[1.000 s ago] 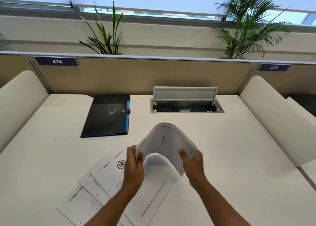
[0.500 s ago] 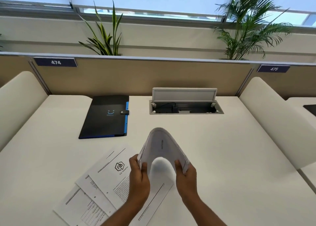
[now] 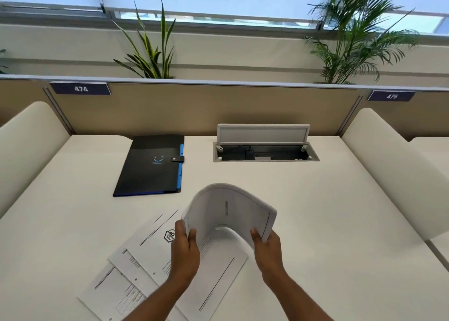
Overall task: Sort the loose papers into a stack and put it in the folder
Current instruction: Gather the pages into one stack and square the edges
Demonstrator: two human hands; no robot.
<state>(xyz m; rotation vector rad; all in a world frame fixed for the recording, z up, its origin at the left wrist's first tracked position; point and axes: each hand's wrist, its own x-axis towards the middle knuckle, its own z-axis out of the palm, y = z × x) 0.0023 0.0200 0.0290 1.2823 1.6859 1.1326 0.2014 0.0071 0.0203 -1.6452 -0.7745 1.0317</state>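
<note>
A bundle of white papers (image 3: 226, 209) arches upward above the desk. My left hand (image 3: 185, 250) grips its left edge and my right hand (image 3: 268, 246) grips its right edge. Beneath the hands, several loose printed sheets (image 3: 145, 260) lie fanned out on the white desk (image 3: 328, 223), partly hidden by my left forearm. A black folder (image 3: 150, 167) with a blue edge and a snap strap lies closed at the back left of the desk.
An open cable tray (image 3: 266, 152) with a raised lid is set into the desk at the back centre. Cream padded side panels (image 3: 398, 165) flank the desk, and a tan partition runs along the back.
The held bundle has flexed: its sides were squeezed into a tight arch, and now my hands are farther apart with a wider arch. The sheets on the desk and the folder have not moved.
</note>
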